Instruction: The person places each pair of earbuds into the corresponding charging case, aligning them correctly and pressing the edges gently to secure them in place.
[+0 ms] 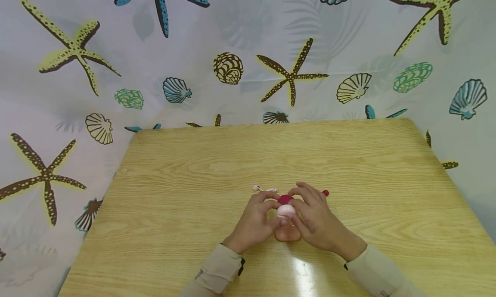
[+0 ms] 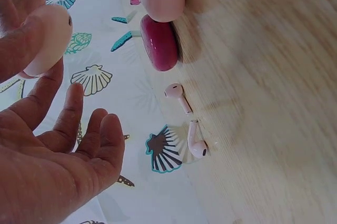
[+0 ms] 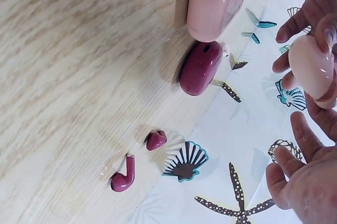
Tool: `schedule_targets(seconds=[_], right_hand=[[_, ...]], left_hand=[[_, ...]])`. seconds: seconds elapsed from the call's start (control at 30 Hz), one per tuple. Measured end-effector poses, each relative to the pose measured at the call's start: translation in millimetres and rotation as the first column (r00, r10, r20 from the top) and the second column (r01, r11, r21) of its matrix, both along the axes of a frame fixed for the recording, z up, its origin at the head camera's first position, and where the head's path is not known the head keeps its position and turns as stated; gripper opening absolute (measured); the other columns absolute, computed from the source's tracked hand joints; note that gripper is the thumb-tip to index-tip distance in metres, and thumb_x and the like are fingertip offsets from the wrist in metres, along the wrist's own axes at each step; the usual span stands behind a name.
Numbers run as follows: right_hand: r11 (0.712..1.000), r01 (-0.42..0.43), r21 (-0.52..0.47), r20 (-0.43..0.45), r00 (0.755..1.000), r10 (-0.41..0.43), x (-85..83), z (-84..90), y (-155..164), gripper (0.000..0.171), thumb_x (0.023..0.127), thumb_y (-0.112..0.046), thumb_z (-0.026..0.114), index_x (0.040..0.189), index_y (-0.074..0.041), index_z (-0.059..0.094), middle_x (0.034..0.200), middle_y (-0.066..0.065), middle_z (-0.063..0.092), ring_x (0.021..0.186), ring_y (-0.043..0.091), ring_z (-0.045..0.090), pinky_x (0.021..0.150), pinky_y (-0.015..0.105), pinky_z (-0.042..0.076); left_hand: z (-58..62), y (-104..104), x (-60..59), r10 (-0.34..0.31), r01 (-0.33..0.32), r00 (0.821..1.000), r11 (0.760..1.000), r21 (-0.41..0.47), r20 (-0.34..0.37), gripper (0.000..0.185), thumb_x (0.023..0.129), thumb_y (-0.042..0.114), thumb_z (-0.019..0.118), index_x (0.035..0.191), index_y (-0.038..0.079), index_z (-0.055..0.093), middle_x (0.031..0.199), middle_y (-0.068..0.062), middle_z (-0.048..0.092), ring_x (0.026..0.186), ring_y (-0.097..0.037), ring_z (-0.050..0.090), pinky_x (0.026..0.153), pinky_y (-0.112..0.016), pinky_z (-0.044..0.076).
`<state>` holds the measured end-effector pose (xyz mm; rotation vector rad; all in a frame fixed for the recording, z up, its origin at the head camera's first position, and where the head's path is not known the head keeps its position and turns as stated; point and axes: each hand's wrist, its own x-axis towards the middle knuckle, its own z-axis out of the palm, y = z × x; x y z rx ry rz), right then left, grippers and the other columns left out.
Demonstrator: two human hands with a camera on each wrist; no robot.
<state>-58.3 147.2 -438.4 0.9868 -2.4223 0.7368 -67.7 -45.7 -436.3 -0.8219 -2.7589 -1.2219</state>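
Both hands hold a small pale pink earbud case (image 1: 286,211) between them, raised above the table. My left hand (image 1: 253,224) grips it from the left with thumb and fingers. From the other side my right hand (image 1: 319,224) pinches it; its outer fingers spread away in the right wrist view. Whether its lid is raised is not plain. Below lie a magenta earbud case (image 3: 201,69) and a larger rounded pink container (image 3: 213,8), side by side. Two pale pink earbuds (image 2: 197,146) rest left of them, and two magenta earbuds (image 3: 124,181) rest right.
The wood-grain table (image 1: 186,180) spreads wide around the hands. Behind it and at its sides hangs a white cloth (image 1: 193,51) printed with starfish and shells. Light glares off the table's near part.
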Motion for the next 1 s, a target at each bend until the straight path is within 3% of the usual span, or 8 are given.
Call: schedule_targets(seconds=[0.23,0.63,1.0], right_hand=[[0.999,0.016,0.034,0.019,1.000,-0.017,-0.5,-0.1,1.2,0.037,0.103,-0.031,0.036,0.098,-0.007,0.064,0.113,0.017,0.058,0.121,0.046,0.047,0.098,0.063,0.035],[0.997,0.052,0.054,0.025,0.998,-0.053,-3.6,-0.4,2.1,0.034,0.103,-0.027,0.040,0.092,-0.007,0.065,0.117,0.019,0.058,0.119,0.047,0.048,0.099,0.062,0.036],[0.994,0.097,0.045,0.105,0.989,-0.101,-2.4,-0.1,4.7,0.019,0.097,-0.021,0.053,0.096,-0.007,0.066,0.123,0.020,0.057,0.123,0.045,0.045,0.092,0.063,0.037]], left_hand=[[1.6,-0.2,1.4,0.002,-0.003,1.000,0.999,-0.046,-0.019,0.023,0.077,0.019,0.079,0.095,0.006,0.071,0.121,-0.006,0.059,0.125,-0.028,0.050,0.106,-0.042,0.041],[0.1,-1.4,1.9,-0.009,0.010,1.000,0.998,-0.067,0.010,0.024,0.075,0.018,0.080,0.094,0.006,0.071,0.121,-0.003,0.059,0.124,-0.026,0.051,0.105,-0.039,0.041],[-2.1,-1.7,3.0,0.012,-0.010,0.999,0.999,-0.033,0.048,0.021,0.076,0.017,0.079,0.089,0.004,0.071,0.120,-0.005,0.060,0.119,-0.026,0.053,0.102,-0.040,0.043]])
